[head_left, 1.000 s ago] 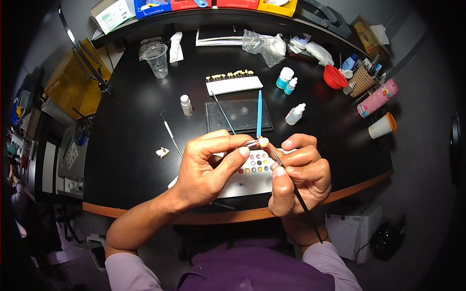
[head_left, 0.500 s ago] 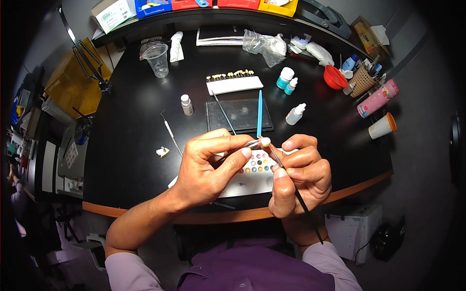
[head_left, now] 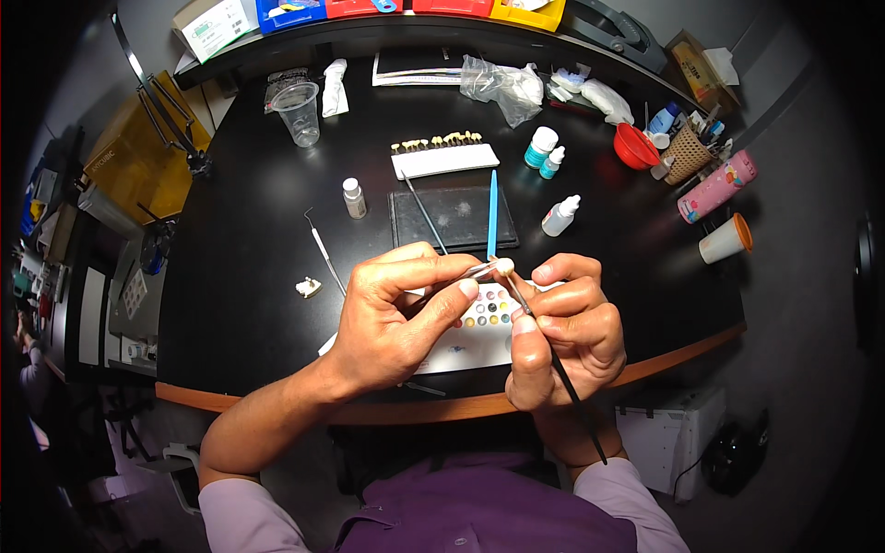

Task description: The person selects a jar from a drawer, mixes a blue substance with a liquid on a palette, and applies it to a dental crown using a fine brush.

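Note:
My left hand (head_left: 401,313) pinches slim metal tweezers (head_left: 466,275) whose tips grip a small white tooth-shaped piece (head_left: 504,266). My right hand (head_left: 564,324) holds a thin black brush (head_left: 553,355) like a pen, its tip touching that white piece. Both hands hover above a white palette (head_left: 479,327) with several small coloured paint wells, near the table's front edge.
On the black table (head_left: 249,258) lie a dark glass slab (head_left: 452,217) with a blue tool (head_left: 492,214) and a thin instrument across it, a white strip of sample teeth (head_left: 442,157), a dental probe (head_left: 324,258), a small tooth model (head_left: 308,288), dropper bottles (head_left: 560,217), a plastic cup (head_left: 300,112), a red bowl (head_left: 636,147).

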{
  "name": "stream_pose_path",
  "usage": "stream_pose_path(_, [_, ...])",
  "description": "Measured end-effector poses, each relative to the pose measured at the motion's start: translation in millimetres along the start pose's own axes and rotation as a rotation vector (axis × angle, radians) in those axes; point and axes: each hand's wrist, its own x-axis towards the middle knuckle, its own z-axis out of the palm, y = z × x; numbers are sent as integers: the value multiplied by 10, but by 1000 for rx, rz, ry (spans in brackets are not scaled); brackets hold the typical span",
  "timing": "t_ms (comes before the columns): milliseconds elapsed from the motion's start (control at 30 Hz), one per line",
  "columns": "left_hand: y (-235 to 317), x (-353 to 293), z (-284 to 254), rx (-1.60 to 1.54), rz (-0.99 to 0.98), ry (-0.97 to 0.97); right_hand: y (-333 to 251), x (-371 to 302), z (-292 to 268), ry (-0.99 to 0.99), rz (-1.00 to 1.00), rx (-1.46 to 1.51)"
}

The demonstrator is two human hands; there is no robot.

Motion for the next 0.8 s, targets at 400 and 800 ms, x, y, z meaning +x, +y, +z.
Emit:
stream_pose_path(400, [134, 5, 22, -14, -99, 12, 77, -73, 20, 71, 21, 98])
stream_pose_path(800, [137, 6, 13, -4, -93, 1, 57, -57, 35, 70, 33, 89])
